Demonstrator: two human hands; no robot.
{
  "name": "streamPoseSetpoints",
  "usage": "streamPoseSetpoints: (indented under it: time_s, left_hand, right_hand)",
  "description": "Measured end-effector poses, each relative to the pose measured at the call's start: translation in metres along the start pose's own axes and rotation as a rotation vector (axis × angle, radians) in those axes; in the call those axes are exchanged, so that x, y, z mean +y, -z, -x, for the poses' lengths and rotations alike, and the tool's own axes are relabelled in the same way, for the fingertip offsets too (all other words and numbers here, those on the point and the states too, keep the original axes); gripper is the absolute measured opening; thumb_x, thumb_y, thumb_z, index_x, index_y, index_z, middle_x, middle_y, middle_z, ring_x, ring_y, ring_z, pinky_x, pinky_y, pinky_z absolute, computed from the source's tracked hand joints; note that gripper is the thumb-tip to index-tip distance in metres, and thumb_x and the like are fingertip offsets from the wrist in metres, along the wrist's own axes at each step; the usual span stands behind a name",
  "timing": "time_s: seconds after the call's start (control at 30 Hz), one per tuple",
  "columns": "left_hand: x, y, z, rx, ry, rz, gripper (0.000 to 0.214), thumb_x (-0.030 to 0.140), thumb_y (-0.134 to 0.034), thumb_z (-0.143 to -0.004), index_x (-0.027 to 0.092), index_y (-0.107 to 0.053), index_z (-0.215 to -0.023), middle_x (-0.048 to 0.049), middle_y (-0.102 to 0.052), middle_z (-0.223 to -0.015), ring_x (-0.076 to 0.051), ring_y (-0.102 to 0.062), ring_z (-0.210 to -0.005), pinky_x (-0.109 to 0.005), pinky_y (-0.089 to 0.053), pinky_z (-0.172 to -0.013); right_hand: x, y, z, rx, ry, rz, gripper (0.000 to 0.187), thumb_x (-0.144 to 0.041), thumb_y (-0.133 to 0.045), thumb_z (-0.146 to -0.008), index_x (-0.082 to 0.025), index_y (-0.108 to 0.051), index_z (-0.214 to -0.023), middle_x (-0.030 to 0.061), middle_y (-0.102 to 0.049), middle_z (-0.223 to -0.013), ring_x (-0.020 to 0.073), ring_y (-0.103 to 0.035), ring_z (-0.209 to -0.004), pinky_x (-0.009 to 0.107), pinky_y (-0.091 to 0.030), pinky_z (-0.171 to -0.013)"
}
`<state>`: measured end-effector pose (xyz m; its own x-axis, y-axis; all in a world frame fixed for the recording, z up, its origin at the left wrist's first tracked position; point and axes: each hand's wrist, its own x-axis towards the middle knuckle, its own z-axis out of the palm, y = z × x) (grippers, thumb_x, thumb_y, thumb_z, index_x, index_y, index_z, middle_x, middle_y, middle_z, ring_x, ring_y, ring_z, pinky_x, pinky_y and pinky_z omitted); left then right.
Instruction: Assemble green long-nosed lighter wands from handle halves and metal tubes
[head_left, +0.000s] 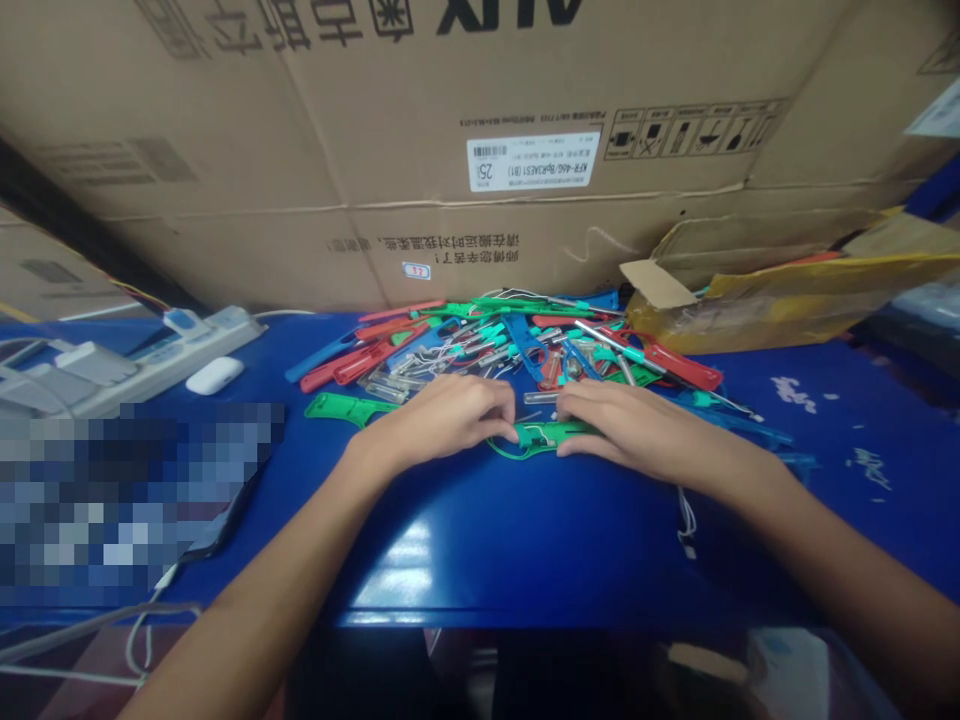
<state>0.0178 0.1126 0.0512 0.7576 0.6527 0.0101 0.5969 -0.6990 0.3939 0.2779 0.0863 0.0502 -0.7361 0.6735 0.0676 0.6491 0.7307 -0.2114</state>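
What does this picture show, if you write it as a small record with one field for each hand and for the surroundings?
Left hand: fingertips at the left end of the green handle shell
Right hand: holds the shell's right end
Shell: hollow side showing
Beyond hands: pile of coloured handle shells and metal tubes
At left: white power strip, white earbud case
At right: yellow-taped cardboard box
Surface: blue table
Behind: large printed carton
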Motion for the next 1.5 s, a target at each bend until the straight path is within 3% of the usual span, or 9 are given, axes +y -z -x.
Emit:
streamPoseSetpoints:
  time_s: [0.6, 0.8, 1.03, 1.5]
  left_hand:
    - [0.002, -0.002, -0.002, -0.023, 0.009, -0.037, 0.012, 0.032, -0.067, -0.094, 0.021, -0.07, -0.089, -0.0015, -0.074, -0.089, -0.015, -0.062, -0.073, -0.029, -0.034, -0.064]
    - [0.003, 0.0, 0.0, -0.026, 0.0, -0.035, 0.013, 0.032, -0.065, -0.096, 0.021, -0.069, -0.09, -0.0023, -0.073, -0.087, -0.015, -0.06, -0.07, -0.03, -0.033, -0.063]
    - [0.003, 0.0, 0.0, 0.001, -0.009, -0.035, 0.015, 0.033, -0.066, -0.096, 0.019, -0.067, -0.091, -0.0009, -0.07, -0.084, -0.013, -0.058, -0.066, -0.028, -0.034, -0.061]
    - [0.001, -0.003, 0.0, 0.019, -0.033, -0.037, 0.013, 0.03, -0.064, -0.097, 0.019, -0.065, -0.091, -0.0009, -0.07, -0.084, -0.013, -0.057, -0.066, -0.028, -0.032, -0.06]
  right_hand:
    - [0.004, 0.001, 0.0, -0.054, -0.029, -0.038, 0.03, -0.045, -0.061, -0.097, -0.017, -0.069, -0.102, 0.008, -0.067, -0.101, 0.023, -0.066, -0.091, 0.033, -0.049, -0.076]
    - [-0.004, 0.004, 0.001, 0.0, -0.016, -0.055, 0.034, -0.047, -0.061, -0.097, -0.019, -0.066, -0.115, 0.0096, -0.065, -0.121, 0.0257, -0.065, -0.108, 0.036, -0.05, -0.087]
    - [-0.012, -0.002, -0.003, -0.012, -0.062, -0.116, 0.024, -0.04, -0.053, -0.102, -0.02, -0.063, -0.094, 0.0047, -0.065, -0.098, 0.0198, -0.063, -0.088, 0.031, -0.046, -0.076]
    - [-0.013, -0.014, -0.006, 0.053, -0.108, -0.103, 0.017, -0.037, -0.056, -0.1, -0.022, -0.06, -0.095, 0.0018, -0.063, -0.097, 0.018, -0.061, -0.083, 0.031, -0.041, -0.073]
